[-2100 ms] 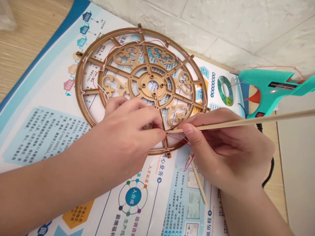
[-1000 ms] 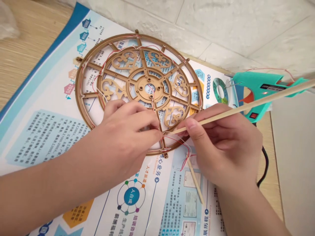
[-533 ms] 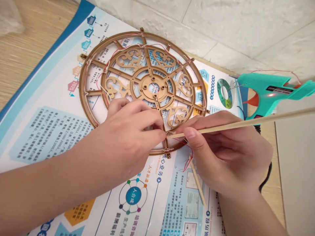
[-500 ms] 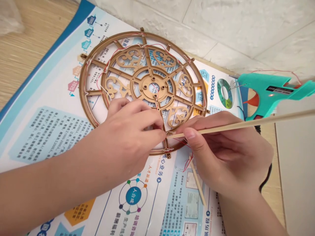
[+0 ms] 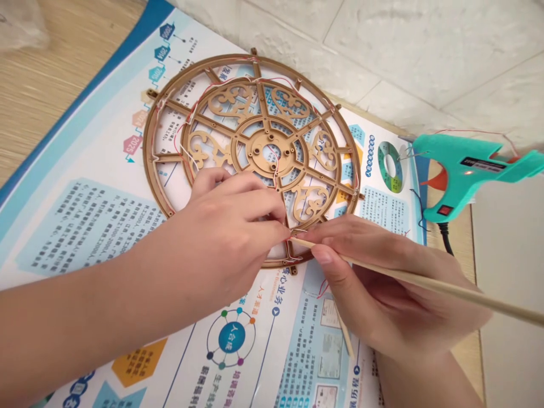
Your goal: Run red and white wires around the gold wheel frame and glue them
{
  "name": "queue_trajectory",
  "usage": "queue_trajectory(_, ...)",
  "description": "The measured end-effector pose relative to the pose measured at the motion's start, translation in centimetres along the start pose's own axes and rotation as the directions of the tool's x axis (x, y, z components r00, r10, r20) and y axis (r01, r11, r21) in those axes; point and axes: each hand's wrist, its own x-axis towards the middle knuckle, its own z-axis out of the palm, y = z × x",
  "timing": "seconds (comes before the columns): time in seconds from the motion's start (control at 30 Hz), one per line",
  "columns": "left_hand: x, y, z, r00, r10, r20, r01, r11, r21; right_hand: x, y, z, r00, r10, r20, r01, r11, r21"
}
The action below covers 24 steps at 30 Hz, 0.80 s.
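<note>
- At the far left, a clear plastic bag sits on the wood-grain table.
- A printed sheet covers much of the table, lettered and dated in coloured tags.
- The left hand rests over the near side of the frame, thumb and forefinger bent together at a spoke; whether this grip is clamped on anything cannot be told, as the fingers hide it.
- The gold-brown openwork round frame lies flat on the sheet, with spokes, scrollwork panels and a hub; red wire and white wire run along it.
- A short wooden stick lies on the sheet, partly hidden by the right hand.
- The right hand has its grip clamped on a long wooden stick, slanted, its tip at the spoke just beside the left fingertips.
- At the right, a teal glue gun with an orange trigger, its small light glowing, trails a black cord.
- Behind it stands a pale wall.
</note>
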Motion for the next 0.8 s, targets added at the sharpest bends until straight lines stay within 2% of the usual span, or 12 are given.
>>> queue_trajectory(0.13,-0.06,0.01,0.06,1.000,-0.017,-0.004,0.017,1.000,0.000,-0.42,-0.39,-0.09,0.998,0.065,-0.019,-0.066,0.995,-0.075)
queue_trajectory(0.43,-0.07,-0.05,0.10,1.000,-0.003,-0.013,0.003,1.000,0.004,-0.16,-0.46,0.16,0.998,0.003,-0.062,-0.010,0.995,-0.101)
queue_trajectory(0.8,-0.10,0.08,0.23,1.000,-0.013,-0.020,0.014,0.999,0.030,-0.17,-0.49,0.28,0.992,0.047,-0.119,-0.058,0.994,-0.090)
